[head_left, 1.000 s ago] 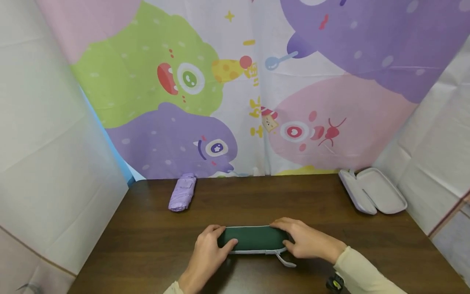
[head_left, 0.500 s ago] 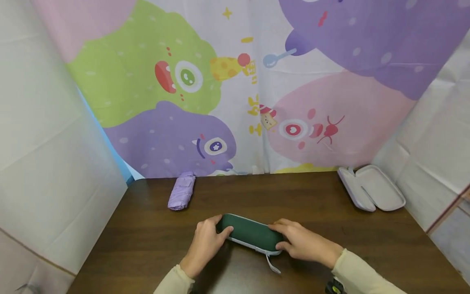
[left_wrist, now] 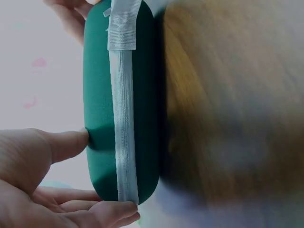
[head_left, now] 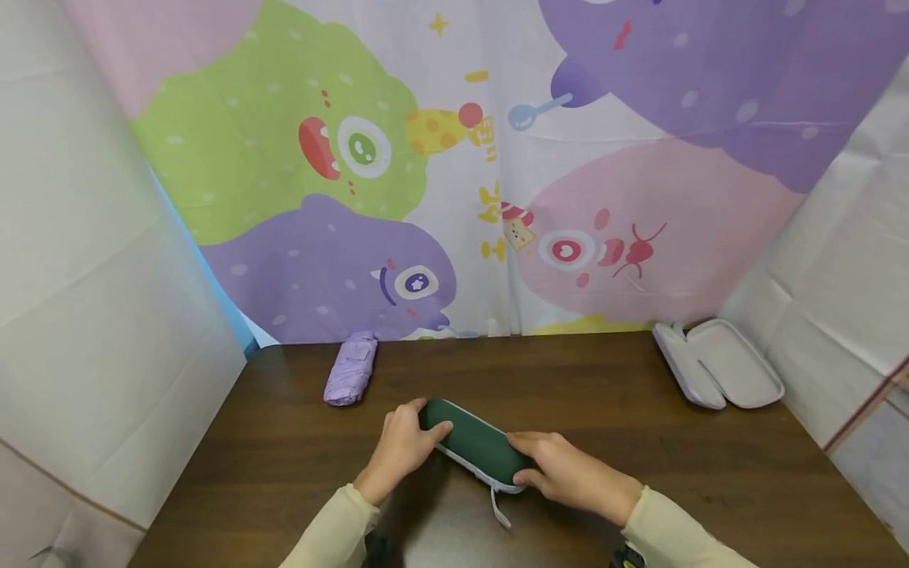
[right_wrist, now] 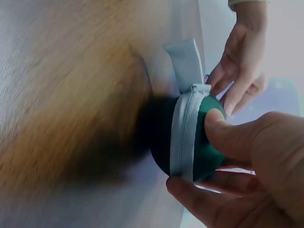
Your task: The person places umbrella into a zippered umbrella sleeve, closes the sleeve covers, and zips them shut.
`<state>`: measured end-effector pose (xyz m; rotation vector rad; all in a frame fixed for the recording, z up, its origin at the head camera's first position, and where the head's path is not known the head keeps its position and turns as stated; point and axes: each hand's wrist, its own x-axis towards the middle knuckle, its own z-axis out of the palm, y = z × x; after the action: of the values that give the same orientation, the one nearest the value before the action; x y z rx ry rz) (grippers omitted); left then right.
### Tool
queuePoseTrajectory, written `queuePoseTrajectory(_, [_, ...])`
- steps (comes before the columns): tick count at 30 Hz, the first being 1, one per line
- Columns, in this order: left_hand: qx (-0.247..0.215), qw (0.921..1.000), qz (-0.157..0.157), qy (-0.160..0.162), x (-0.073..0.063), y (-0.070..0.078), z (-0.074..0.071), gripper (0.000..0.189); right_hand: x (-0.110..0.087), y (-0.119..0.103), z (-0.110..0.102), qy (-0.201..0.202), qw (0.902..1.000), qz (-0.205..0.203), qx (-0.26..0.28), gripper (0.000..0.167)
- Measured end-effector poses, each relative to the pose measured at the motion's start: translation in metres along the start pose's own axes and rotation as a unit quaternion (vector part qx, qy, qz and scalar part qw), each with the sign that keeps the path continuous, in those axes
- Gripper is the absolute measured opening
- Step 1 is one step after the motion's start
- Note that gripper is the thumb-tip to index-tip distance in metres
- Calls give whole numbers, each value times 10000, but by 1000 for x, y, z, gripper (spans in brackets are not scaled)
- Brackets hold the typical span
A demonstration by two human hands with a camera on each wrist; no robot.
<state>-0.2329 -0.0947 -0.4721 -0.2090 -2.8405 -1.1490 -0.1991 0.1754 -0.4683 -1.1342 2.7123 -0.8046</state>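
A dark green zippered case (head_left: pixel 474 442) with a pale grey zip band lies slantwise between my two hands, its far end to the left. My left hand (head_left: pixel 399 443) grips that left end, thumb on top and fingers round the end. The near right end is held by my right hand (head_left: pixel 568 475), its thumb on the top face. In the left wrist view the zip (left_wrist: pixel 124 128) runs along the case's side and looks closed. A grey pull tab (right_wrist: pixel 186 64) sticks out at the zip's end in the right wrist view.
On the brown wooden table (head_left: pixel 568 379), a folded purple umbrella (head_left: pixel 351 369) lies at the back left. An unfolded pale grey case (head_left: pixel 731 364) lies at the back right. A cartoon-printed cloth (head_left: pixel 490 173) hangs behind the table, with white sheets at both sides.
The green case has turned from level to slanting, its left end going farther back and its right end nearer and leftward. Both hands have kept their grip and moved with it.
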Motion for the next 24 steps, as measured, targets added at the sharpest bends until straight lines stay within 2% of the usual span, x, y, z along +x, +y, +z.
queuePoseTrajectory(8, [-182,9996,18,-195,19,-5,-4,62,5,-15,2,-418,9987,219,-206,60])
queuePoseTrajectory(13, [-175,9995,-39,-263,29,-3,-10,62,10,-18,3,-399,9988,172,-236,63])
queuePoseTrajectory(17, [-330,9986,-225,-346,36,-1,-13,63,13,-18,5,-340,9987,72,-366,64])
queuePoseTrajectory(24, [-616,9958,-608,-301,42,-5,-8,63,17,-17,14,-258,9983,-100,-515,67])
